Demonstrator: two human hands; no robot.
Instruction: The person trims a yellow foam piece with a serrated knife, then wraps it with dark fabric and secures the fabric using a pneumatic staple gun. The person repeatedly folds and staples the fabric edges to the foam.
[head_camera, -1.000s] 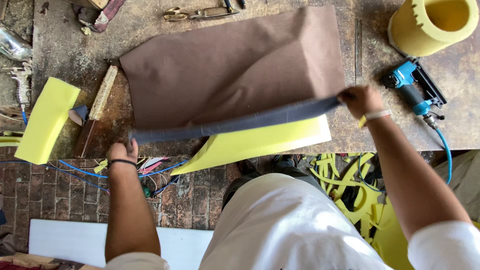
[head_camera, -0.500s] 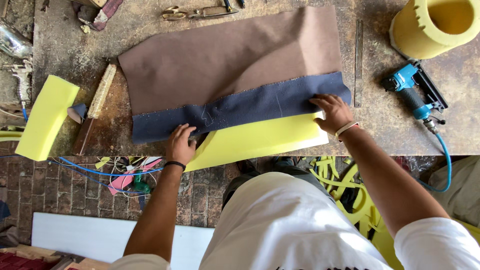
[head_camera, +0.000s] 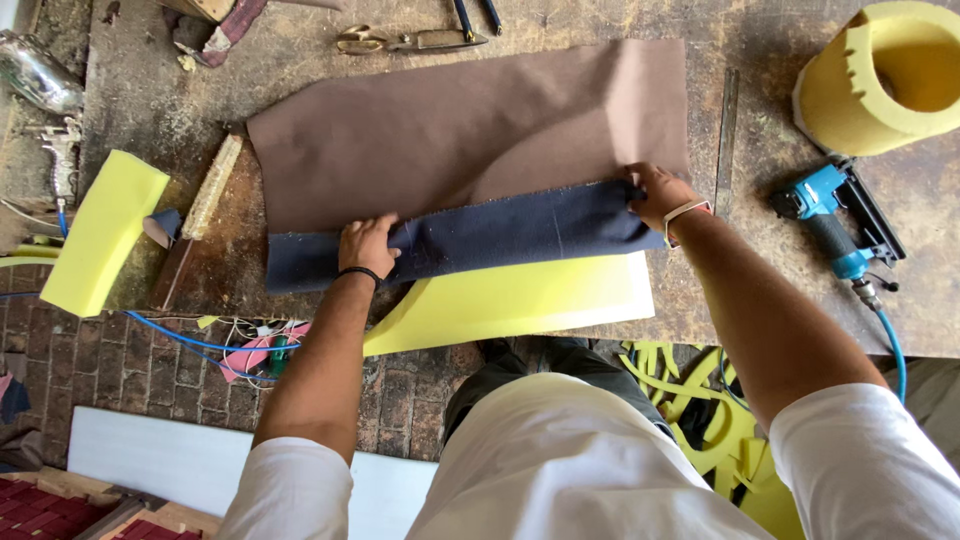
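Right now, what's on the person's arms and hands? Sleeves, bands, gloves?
Both hands bare, no gloves. Short white sleeves on both arms. Left hand: thin black band at the wrist. Right hand: a light band with a red edge at the wrist. No rings or markings visible.

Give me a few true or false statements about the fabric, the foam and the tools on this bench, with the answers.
1. Both hands rest on the dark blue strip. True: left hand near its left end, right hand at its right end.
2. The brown fabric lies rolled up. False: it lies spread flat on the bench.
3. The foam sheet under the strip is yellow. True.
4. The blue nail gun is in the right hand. False: it lies on the bench to the right, untouched.
5. The scissors lie on the strip. False: they lie beyond the brown fabric.
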